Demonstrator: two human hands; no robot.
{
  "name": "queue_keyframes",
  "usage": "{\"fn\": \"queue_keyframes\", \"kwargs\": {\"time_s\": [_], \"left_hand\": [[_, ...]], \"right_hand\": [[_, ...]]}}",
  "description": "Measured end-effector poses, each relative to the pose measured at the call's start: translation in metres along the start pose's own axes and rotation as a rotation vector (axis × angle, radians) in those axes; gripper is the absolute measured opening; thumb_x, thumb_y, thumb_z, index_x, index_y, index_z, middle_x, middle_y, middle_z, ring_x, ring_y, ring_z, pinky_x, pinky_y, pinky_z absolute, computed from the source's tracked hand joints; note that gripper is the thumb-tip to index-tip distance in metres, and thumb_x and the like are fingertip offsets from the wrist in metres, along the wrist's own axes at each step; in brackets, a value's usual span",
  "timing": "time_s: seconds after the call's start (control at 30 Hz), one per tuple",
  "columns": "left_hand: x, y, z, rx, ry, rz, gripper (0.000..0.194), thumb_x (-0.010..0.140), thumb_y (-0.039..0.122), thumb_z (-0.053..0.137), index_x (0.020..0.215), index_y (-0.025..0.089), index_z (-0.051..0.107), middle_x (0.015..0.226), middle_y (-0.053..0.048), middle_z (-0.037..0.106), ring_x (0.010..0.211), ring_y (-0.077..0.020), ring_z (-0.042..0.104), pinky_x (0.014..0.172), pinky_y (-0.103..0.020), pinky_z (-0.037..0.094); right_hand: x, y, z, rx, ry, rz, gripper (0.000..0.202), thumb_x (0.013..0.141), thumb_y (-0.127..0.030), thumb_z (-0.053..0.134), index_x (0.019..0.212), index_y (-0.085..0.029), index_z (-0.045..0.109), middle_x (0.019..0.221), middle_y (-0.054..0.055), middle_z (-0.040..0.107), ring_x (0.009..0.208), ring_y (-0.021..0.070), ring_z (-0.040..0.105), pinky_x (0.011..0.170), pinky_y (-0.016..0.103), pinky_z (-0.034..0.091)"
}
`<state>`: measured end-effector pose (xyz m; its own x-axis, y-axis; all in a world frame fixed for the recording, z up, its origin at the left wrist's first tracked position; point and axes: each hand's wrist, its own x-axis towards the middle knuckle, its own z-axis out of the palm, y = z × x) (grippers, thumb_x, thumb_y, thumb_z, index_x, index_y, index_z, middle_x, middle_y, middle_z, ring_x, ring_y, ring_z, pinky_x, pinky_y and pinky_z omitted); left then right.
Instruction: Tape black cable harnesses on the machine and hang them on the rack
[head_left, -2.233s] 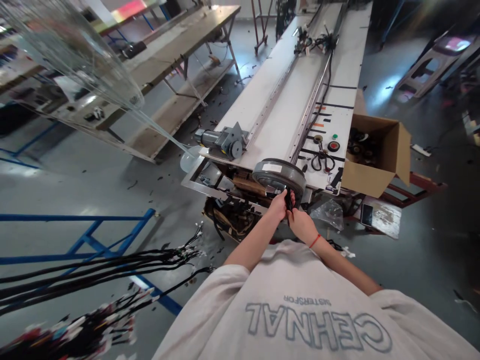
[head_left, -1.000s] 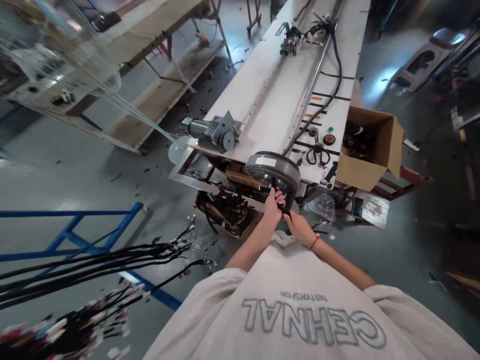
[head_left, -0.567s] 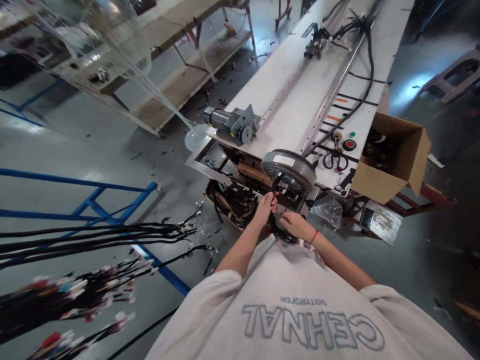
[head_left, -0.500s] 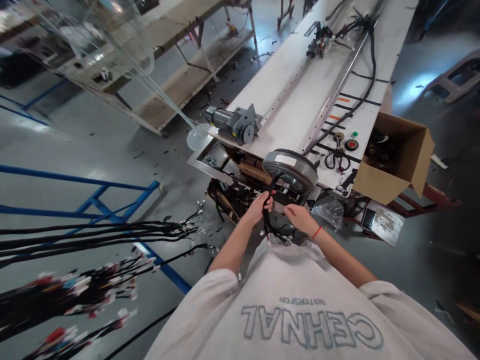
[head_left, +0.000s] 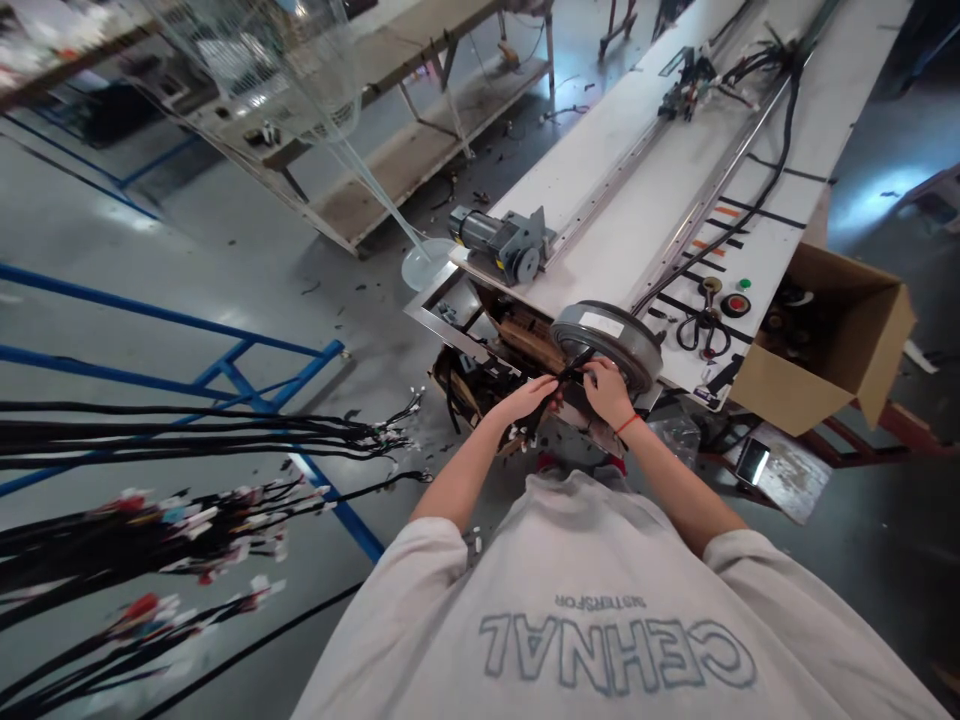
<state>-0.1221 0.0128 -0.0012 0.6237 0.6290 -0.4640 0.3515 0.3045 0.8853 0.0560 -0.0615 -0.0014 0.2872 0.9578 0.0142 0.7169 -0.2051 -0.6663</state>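
My left hand [head_left: 529, 400] is closed around a black wire harness [head_left: 576, 363], just in front of a grey ring-shaped machine head [head_left: 637, 347]. Loose branches of the harness hang below that hand, toward my shirt. My right hand [head_left: 610, 395], with a red band at the wrist, pinches at the harness close to the ring's near edge. Its fingertips partly hide the spot they grip. From the ring's far side a long black cable [head_left: 720, 235] runs up along the white table [head_left: 600, 160].
A grey motor [head_left: 491, 238] sits at the table's left corner. Black-handled scissors [head_left: 703, 325] and a red button [head_left: 736, 304] lie right of the ring. An open cardboard box [head_left: 832, 345] stands at right. Several bundled harnesses [head_left: 172, 530] hang by a blue frame [head_left: 255, 385] at left.
My right hand has moved up and in to the harness from beside it. My left hand has turned, and the harness now slants toward the ring. The view has shifted slightly.
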Motion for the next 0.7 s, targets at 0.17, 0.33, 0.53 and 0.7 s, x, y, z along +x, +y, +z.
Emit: {"fn": "queue_keyframes", "kwargs": {"time_s": [0.17,0.33,0.53,0.7], "left_hand": [[0.011,0.014,0.021,-0.100,-0.023,-0.041,0.039,0.091,0.054,0.053,0.078,0.016,0.051,0.054,0.009,0.031,0.043,-0.0055,0.027,0.042,-0.018,0.025],[-0.001,0.014,0.019,-0.221,-0.181,-0.047,0.042,0.091,0.058,0.049,0.080,0.017,0.049,0.057,0.009,0.027,0.043,-0.0048,0.024,0.042,-0.017,0.027],[0.000,0.021,0.022,0.080,-0.089,0.004,0.035,0.097,0.048,0.038,0.083,0.018,0.049,0.056,0.008,0.030,0.044,-0.0081,0.030,0.046,-0.020,0.031],[0.007,0.027,0.026,0.484,0.115,0.228,0.024,0.096,0.032,0.043,0.077,0.019,0.050,0.067,0.000,0.051,0.062,-0.0145,0.049,0.065,-0.027,0.039]], "right_hand": [[-0.003,0.008,0.005,0.217,0.188,0.048,0.023,0.088,-0.027,0.051,0.102,-0.014,0.064,0.105,0.015,0.068,0.099,0.0265,0.063,0.096,0.042,0.047],[0.011,0.005,0.020,0.647,0.190,0.193,0.033,0.090,-0.046,0.047,0.088,-0.018,0.064,0.091,0.010,0.072,0.080,0.0214,0.066,0.084,0.037,0.053],[0.020,0.012,0.029,0.779,0.135,0.279,0.032,0.084,-0.050,0.057,0.088,-0.019,0.067,0.091,0.007,0.072,0.087,0.0208,0.068,0.084,0.035,0.054],[0.017,0.019,0.027,0.722,0.148,0.259,0.030,0.079,-0.044,0.064,0.097,-0.020,0.066,0.093,0.005,0.072,0.087,0.0207,0.069,0.085,0.035,0.053]]}}
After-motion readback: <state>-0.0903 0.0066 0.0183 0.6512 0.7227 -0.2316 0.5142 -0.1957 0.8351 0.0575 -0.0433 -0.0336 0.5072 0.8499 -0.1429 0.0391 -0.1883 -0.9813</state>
